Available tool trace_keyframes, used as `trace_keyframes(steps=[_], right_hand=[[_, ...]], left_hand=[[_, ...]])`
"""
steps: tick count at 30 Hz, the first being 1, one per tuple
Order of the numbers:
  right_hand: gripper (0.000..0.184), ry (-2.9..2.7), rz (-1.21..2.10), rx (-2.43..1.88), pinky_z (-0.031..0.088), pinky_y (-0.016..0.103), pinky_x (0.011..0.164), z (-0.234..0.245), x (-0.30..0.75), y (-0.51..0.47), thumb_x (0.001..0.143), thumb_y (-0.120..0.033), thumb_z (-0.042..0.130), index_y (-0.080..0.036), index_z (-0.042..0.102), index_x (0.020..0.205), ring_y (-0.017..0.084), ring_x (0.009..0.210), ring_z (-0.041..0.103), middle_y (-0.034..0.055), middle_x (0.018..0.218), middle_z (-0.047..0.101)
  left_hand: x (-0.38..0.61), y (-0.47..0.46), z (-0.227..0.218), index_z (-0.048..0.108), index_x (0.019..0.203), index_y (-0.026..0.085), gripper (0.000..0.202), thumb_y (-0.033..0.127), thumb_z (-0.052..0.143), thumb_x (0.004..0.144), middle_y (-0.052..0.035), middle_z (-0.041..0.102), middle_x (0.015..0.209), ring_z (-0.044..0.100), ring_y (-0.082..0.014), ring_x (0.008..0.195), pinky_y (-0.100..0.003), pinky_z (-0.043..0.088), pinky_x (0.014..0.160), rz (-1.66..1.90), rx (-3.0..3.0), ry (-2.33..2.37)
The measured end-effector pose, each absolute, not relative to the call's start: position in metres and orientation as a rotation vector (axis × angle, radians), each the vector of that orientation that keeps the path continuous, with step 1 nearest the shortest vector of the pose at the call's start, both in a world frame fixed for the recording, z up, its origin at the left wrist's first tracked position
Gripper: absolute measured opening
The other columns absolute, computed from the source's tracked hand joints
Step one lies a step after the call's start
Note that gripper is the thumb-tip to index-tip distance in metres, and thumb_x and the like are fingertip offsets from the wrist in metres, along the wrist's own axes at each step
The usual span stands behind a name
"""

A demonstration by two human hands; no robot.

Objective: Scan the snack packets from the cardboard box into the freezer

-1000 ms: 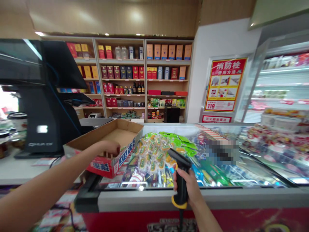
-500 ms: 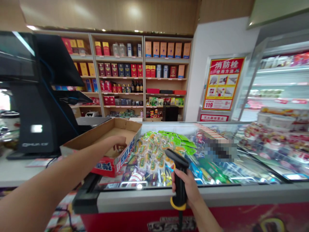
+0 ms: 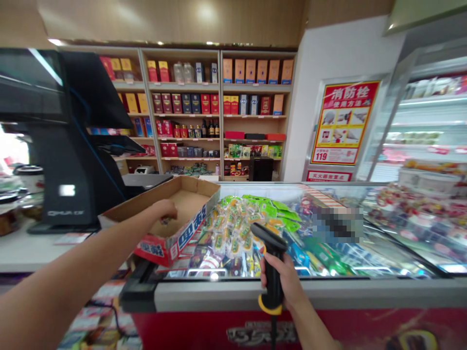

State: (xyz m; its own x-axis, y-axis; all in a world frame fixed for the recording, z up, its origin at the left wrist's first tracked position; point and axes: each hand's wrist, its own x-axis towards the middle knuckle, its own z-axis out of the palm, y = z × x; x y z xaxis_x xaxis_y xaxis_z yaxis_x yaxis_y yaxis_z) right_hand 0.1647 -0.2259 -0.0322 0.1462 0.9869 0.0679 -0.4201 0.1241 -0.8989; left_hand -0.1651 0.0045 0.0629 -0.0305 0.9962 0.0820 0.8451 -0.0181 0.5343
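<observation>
My right hand (image 3: pixel 279 272) is wrapped round the grip of a black and yellow barcode scanner (image 3: pixel 270 238), held upright above the freezer's front edge. Its head points left and away, over a heap of clear-wrapped snack packs (image 3: pixel 233 223). My left hand (image 3: pixel 165 210) reaches into an open cardboard box (image 3: pixel 197 187) with red and blue printed sides. Its fingers are curled downward over the box floor. Something small shows under them, too blurred to name.
A black checkout terminal (image 3: pixel 76 170) stands on the white counter (image 3: pixel 22 255) at left. Green packets (image 3: pixel 273 209) lie behind the snack packs on the glass-topped freezer (image 3: pixel 368 289). Shelves with boxed bottles (image 3: pixel 186 103) line the back wall. Stacked tubs (image 3: pixel 430 182) stand at right.
My left hand has moved back leftward inside the box, away from its right wall. The right hand keeps the scanner in nearly the same place. The whole view has shifted slightly.
</observation>
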Motion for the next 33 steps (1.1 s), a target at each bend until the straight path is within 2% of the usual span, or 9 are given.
trace_keyframes(steps=[2, 5, 8, 10, 17, 22, 26, 29, 33], right_hand=[[0.039, -0.846, 1.227, -0.867, 0.043, 0.021, 0.035, -0.031, 0.165, -0.225, 0.067, -0.045, 0.077, -0.014, 0.060, 0.085, 0.011, 0.036, 0.053, -0.0034, 0.055, 0.059], [0.040, -0.852, 1.237, -0.858, 0.043, 0.021, 0.034, -0.029, 0.167, -0.223, 0.066, -0.045, 0.077, -0.014, 0.060, 0.085, 0.011, 0.036, 0.053, -0.0032, 0.054, 0.059], [0.042, -0.853, 1.232, -0.852, 0.043, 0.022, 0.033, -0.025, 0.169, -0.221, 0.064, -0.046, 0.078, -0.014, 0.060, 0.085, 0.012, 0.035, 0.053, -0.0029, 0.054, 0.059], [0.040, -0.872, 1.215, -0.848, 0.043, 0.022, 0.034, -0.022, 0.170, -0.221, 0.065, -0.045, 0.077, -0.014, 0.060, 0.086, 0.012, 0.036, 0.053, -0.0029, 0.054, 0.059], [0.032, -1.046, 1.172, -0.916, 0.041, 0.022, 0.036, -0.010, 0.171, -0.225, 0.068, -0.041, 0.073, -0.015, 0.061, 0.082, 0.012, 0.037, 0.054, -0.0027, 0.054, 0.059], [0.028, -1.203, 1.175, -1.016, 0.041, 0.023, 0.037, -0.010, 0.169, -0.222, 0.071, -0.041, 0.070, -0.016, 0.057, 0.065, 0.012, 0.036, 0.053, -0.0014, 0.049, 0.056], [0.024, -1.342, 1.105, -1.144, 0.041, 0.023, 0.037, -0.015, 0.165, -0.217, 0.070, -0.038, 0.069, -0.017, 0.057, 0.070, 0.013, 0.035, 0.053, -0.0025, 0.047, 0.055], [0.024, -1.397, 1.058, -1.207, 0.042, 0.023, 0.038, -0.018, 0.161, -0.214, 0.070, -0.038, 0.068, -0.018, 0.057, 0.069, 0.014, 0.035, 0.054, -0.0022, 0.046, 0.056], [0.023, -1.425, 1.048, -1.235, 0.043, 0.023, 0.039, -0.019, 0.157, -0.212, 0.072, -0.039, 0.066, -0.018, 0.056, 0.068, 0.014, 0.035, 0.054, -0.0025, 0.045, 0.055]], left_hand=[[-0.158, 0.000, 0.087, 0.054, 0.054, 0.016, 0.032, 0.030, 0.083, 0.052, -0.0070, 0.058, 0.048, 0.064, -0.0299, 0.058, -0.036, 0.051, 0.052, 0.555, 1.880, 2.048], [-0.129, -0.019, 0.111, 0.059, 0.072, 0.013, 0.036, 0.034, 0.084, 0.055, -0.0047, 0.065, 0.064, 0.065, -0.0219, 0.063, -0.033, 0.054, 0.059, 0.888, 1.763, 1.614], [-0.087, -0.051, 0.101, 0.061, 0.089, 0.014, 0.045, 0.027, 0.086, 0.054, -0.0037, 0.068, 0.081, 0.068, -0.0178, 0.075, -0.034, 0.058, 0.073, 1.124, 1.543, 1.013], [-0.060, -0.071, 0.077, 0.061, 0.093, 0.015, 0.050, 0.024, 0.087, 0.052, -0.0024, 0.068, 0.082, 0.068, -0.0177, 0.080, -0.034, 0.058, 0.077, 1.180, 1.434, 0.810], [-0.005, -0.080, -0.015, 0.056, 0.111, 0.019, 0.073, 0.041, 0.086, 0.048, 0.0096, 0.050, 0.052, 0.053, -0.0106, 0.048, -0.022, 0.049, 0.043, 1.325, 1.270, 0.767], [-0.004, -0.062, -0.032, 0.056, 0.105, 0.019, 0.068, 0.045, 0.085, 0.048, 0.0045, 0.062, 0.063, 0.060, -0.0114, 0.053, -0.022, 0.050, 0.049, 1.354, 1.198, 0.744], [-0.009, -0.060, -0.035, 0.054, 0.103, 0.020, 0.069, 0.045, 0.087, 0.047, 0.0006, 0.069, 0.073, 0.067, -0.0156, 0.063, -0.026, 0.054, 0.057, 1.363, 1.155, 0.672], [-0.011, -0.063, -0.034, 0.053, 0.105, 0.021, 0.072, 0.045, 0.087, 0.047, 0.0019, 0.068, 0.071, 0.067, -0.0170, 0.062, -0.028, 0.055, 0.057, 1.338, 1.133, 0.674], [-0.010, -0.066, -0.032, 0.052, 0.105, 0.021, 0.072, 0.045, 0.087, 0.047, 0.0062, 0.061, 0.060, 0.063, -0.0144, 0.053, -0.024, 0.050, 0.050, 1.336, 1.119, 0.682]])
